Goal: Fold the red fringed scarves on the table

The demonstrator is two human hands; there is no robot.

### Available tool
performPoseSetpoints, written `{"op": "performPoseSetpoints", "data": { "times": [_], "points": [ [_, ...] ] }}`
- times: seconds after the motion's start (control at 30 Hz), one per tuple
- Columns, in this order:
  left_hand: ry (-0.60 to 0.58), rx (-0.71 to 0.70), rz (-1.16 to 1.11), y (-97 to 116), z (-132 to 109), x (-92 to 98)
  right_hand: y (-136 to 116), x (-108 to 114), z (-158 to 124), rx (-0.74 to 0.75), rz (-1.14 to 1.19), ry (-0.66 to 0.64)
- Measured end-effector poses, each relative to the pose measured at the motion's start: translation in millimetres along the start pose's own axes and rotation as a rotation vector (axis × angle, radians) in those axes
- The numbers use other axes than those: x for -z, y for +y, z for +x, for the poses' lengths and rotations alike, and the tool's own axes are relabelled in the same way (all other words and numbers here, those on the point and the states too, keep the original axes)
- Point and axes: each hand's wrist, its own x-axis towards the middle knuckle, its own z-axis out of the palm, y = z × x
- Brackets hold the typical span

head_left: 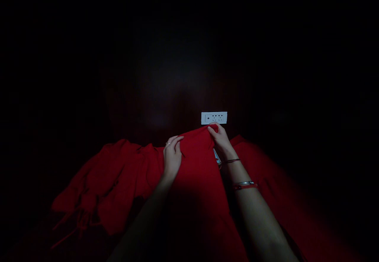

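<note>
A red cloth point(195, 167) lies spread and bunched in front of me in a very dark room. My left hand point(172, 155), a ring on one finger, grips a fold of the cloth near its upper edge. My right hand point(219, 139) pinches the cloth's top corner a little farther away. Bangles and a thread band sit on my right forearm. The cloth hangs down between my arms, and more of it trails left with stringy fringe ends point(74, 230).
A white wall socket plate point(214, 117) shows on the dark surface just beyond my right hand. A small pale object point(217, 157) peeks out under my right wrist. Everything else is in darkness.
</note>
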Motion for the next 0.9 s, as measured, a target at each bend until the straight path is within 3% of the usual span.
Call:
{"op": "performPoseSetpoints", "data": {
  "times": [0.13,0.2,0.3,0.37,0.43,0.57,0.7,0.9],
  "points": [
    [-0.016,0.033,0.152,6,-13,-11.7,-18,-7,10,0.208,-0.404,-0.099],
    [-0.103,0.075,0.209,2,-22,-19.4,-17,-7,20,0.200,-0.531,-0.199],
    [-0.225,0.133,0.264,-9,-34,-29.6,-2,-5,31,0.069,-0.618,-0.368],
    [-0.253,0.166,0.263,-16,-38,-34.2,11,-3,31,-0.058,-0.524,-0.439],
    [-0.244,0.204,0.217,-23,-37,-36.3,21,2,25,-0.221,-0.280,-0.474],
    [-0.109,0.272,0.100,-31,-25,-33.2,26,16,11,-0.461,0.220,-0.526],
    [-0.103,0.266,-0.028,-29,-14,-26.4,15,27,12,-0.364,0.350,-0.405],
    [-0.117,0.186,-0.088,-15,-6,-15.7,-12,27,24,-0.144,0.095,-0.289]
  ]
}}
